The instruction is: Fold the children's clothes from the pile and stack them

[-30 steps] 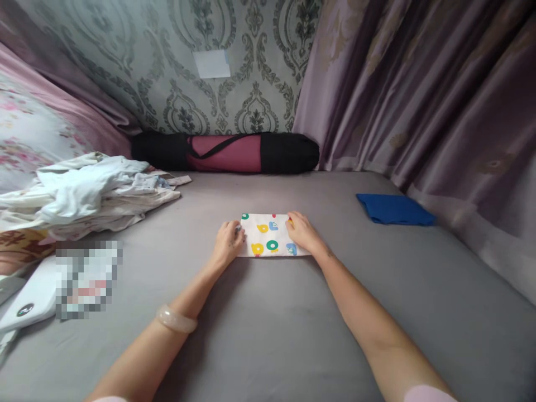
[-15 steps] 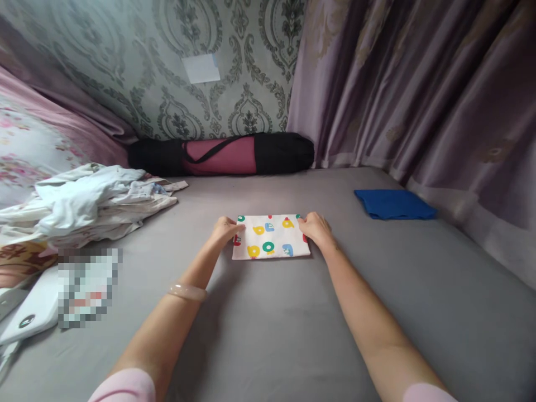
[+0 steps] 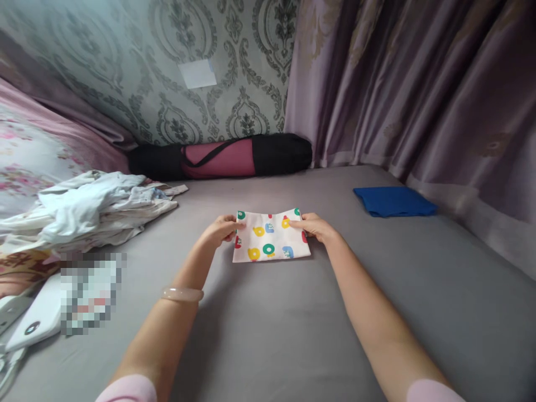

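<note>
A folded white cloth (image 3: pixel 272 237) with a colourful print of yellow, green, blue and red shapes is in the middle of the view, over the grey sheet. My left hand (image 3: pixel 224 230) pinches its left side, thumb on top and fingers curled beneath. On the opposite side my right hand (image 3: pixel 316 226) grips the cloth the same way. Its far edge dips slightly between the two upper corners. The fingertips under the cloth are hidden.
A folded blue cloth (image 3: pixel 394 201) lies on the grey sheet (image 3: pixel 272 335) at the right. Crumpled light clothes (image 3: pixel 96 206) are heaped at the left, with a white device (image 3: pixel 44 312) nearer me. A black and maroon long bag (image 3: pixel 220 158) rests along the wall.
The cloth's upper corners are raised a little and its far edge now sags. My thumb on the right reaches further in over the cloth. The view has shifted slightly.
</note>
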### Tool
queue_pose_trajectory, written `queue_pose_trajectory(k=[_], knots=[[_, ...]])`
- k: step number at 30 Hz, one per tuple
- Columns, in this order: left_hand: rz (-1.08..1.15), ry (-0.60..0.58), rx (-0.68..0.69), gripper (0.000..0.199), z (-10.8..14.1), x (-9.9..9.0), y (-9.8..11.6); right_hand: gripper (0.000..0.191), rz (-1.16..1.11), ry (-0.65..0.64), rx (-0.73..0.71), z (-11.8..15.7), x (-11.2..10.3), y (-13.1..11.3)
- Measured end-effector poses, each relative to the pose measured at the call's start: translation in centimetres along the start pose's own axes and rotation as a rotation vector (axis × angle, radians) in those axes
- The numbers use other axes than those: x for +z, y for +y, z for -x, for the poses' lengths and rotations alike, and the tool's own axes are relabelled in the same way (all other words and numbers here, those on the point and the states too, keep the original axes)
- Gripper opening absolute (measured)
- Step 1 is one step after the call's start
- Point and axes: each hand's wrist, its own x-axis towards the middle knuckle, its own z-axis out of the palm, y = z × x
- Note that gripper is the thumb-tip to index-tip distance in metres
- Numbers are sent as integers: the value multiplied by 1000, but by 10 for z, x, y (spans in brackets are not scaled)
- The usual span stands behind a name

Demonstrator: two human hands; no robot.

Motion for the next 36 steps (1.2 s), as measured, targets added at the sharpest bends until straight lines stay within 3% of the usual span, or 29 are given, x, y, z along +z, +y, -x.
queue_pose_trajectory(k=[5, 9, 15, 18, 20, 22, 25, 27, 29, 31, 33, 36], knots=[[87, -46, 47, 25, 12, -13, 13, 23, -94, -81, -70, 1, -7, -2], [219, -38, 125, 33, 21, -17, 24, 29, -123, -84, -205, 3, -15, -7], [450, -38, 436, 34, 27, -15, 34, 30, -45, 137, -530, 17, -16, -25], [501, -84, 480, 33, 25, -14, 29, 22, 73, 168, -675, 25, -19, -30], [429, -109, 417, 44, 24, -13, 19, 19, 215, 56, -657, 29, -24, -30], [252, -109, 354, 52, 24, -10, 5, 22, 369, -151, -565, 33, -29, -29], [-43, -117, 311, 47, 27, -6, -19, 31, 488, -447, -374, 35, -34, -26], [-193, -148, 290, 46, 32, -4, -29, 37, 545, -534, -248, 35, -37, -25], [-343, -159, 294, 43, 37, -4, -34, 36, 636, -499, -193, 35, -37, -25], [-523, -109, 356, 36, 42, -3, -36, 28, 723, -383, -228, 33, -34, -26], [-689, -2, 438, 27, 45, -1, -37, 25, 780, -205, -330, 31, -24, -26], [-834, 187, 535, 20, 44, 5, -48, 40, 818, 99, -541, 26, 4, -22]])
